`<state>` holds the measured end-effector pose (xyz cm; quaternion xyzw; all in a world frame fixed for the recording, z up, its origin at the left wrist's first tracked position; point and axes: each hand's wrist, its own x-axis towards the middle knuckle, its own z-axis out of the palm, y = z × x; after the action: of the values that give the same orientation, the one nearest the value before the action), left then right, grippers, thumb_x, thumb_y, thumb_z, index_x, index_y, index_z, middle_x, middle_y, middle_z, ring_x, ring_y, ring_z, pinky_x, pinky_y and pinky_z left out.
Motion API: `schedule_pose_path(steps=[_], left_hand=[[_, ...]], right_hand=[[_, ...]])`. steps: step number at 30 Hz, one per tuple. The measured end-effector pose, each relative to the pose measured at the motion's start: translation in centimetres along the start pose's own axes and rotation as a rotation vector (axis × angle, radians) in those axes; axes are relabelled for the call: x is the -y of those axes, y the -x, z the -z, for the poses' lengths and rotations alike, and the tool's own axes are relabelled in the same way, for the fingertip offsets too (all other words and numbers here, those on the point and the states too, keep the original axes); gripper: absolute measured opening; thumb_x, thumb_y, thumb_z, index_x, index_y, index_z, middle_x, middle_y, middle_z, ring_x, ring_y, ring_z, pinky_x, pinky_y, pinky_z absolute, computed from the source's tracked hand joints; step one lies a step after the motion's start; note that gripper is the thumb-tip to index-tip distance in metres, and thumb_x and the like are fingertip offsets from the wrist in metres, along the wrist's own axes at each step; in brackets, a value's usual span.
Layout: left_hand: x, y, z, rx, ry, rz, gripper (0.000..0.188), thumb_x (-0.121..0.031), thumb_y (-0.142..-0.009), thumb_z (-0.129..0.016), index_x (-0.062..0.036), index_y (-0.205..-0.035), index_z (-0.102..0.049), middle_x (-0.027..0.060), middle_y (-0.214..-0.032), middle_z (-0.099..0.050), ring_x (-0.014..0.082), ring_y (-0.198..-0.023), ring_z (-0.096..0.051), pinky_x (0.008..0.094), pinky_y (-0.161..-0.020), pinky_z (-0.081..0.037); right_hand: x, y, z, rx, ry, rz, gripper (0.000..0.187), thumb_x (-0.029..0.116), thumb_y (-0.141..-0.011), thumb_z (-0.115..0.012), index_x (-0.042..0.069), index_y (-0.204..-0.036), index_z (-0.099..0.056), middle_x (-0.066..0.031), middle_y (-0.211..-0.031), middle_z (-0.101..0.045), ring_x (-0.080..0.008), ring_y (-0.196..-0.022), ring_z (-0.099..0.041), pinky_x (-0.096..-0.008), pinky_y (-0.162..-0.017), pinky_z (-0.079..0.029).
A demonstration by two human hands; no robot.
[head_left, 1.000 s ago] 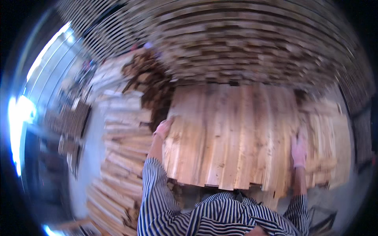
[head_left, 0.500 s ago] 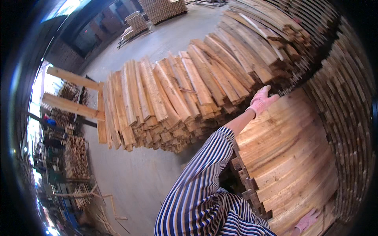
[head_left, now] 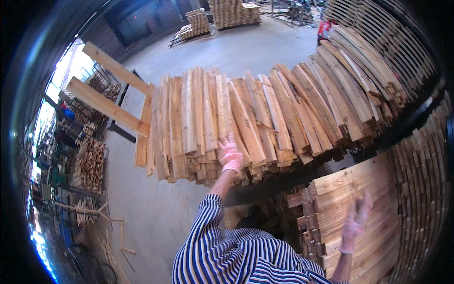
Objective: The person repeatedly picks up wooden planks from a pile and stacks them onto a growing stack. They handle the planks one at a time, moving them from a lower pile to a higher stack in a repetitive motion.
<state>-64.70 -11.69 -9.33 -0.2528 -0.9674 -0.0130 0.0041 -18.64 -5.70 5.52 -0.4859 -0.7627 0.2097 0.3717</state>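
A pile of loose planks [head_left: 276, 113] spreads from eleven round to two o'clock, stacked many layers deep. A pale plank [head_left: 223, 104] just beyond the left hand [head_left: 231, 155] has its long axis running twelve to six; farther right the planks slant, with their near ends toward five. Two beams [head_left: 113, 106] at the pile's left end point toward ten.

The left arm, in a striped sleeve [head_left: 203, 227], rises from six o'clock; its pink-gloved hand is at the near plank ends, fingers stretched and apart toward twelve. Whether they press on the wood I cannot tell.

At four o'clock lies a layer of flat boards [head_left: 343, 189], long axes eight to two. The right hand [head_left: 355, 222], also pink-gloved and blurred, shows in front of it, fingers extended toward one, gripping nothing.

Beyond, slatted stacks [head_left: 421, 184] stand at three to four, and board stacks [head_left: 234, 14] on the grey floor [head_left: 142, 208] at twelve.
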Motion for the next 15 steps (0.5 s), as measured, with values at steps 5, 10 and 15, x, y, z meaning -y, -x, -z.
schedule_pose_path(steps=[5,10,15], left_hand=[[-1.5,7.4,3.7,0.052,1.291,-0.148,0.09,-0.024,-0.087,-0.07,-0.0067,-0.16,-0.021,0.0195,-0.156,-0.041,0.0356,-0.141,-0.045,0.0403,-0.114,-0.041],[2.1,12.0,5.7,0.087,1.07,-0.581,0.047,-0.017,-0.088,-0.074,-0.0061,-0.131,-0.06,0.0183,-0.118,-0.067,0.0329,-0.112,-0.064,0.0402,-0.101,-0.05],[11.2,0.8,6.8,-0.513,0.191,-0.019,0.088,-0.061,-0.092,-0.062,-0.004,-0.154,-0.036,0.0192,-0.156,-0.041,0.0366,-0.143,-0.037,0.0494,-0.119,-0.028]], right_hand=[[9.3,-3.4,-17.4,0.548,-0.533,-0.162,0.068,0.02,-0.097,-0.064,0.006,-0.157,-0.035,-0.0171,-0.157,-0.039,-0.0253,-0.136,-0.048,-0.036,-0.114,-0.038],[8.7,-4.3,-29.1,1.122,-1.221,-0.733,0.054,0.034,-0.101,-0.065,0.004,-0.143,-0.051,-0.011,-0.134,-0.062,-0.0211,-0.119,-0.061,-0.0337,-0.101,-0.051],[8.2,-1.3,-30.7,1.164,-1.176,-0.981,0.045,0.037,-0.096,-0.07,0.006,-0.129,-0.063,-0.0119,-0.108,-0.073,-0.0246,-0.089,-0.072,-0.0397,-0.079,-0.061]])
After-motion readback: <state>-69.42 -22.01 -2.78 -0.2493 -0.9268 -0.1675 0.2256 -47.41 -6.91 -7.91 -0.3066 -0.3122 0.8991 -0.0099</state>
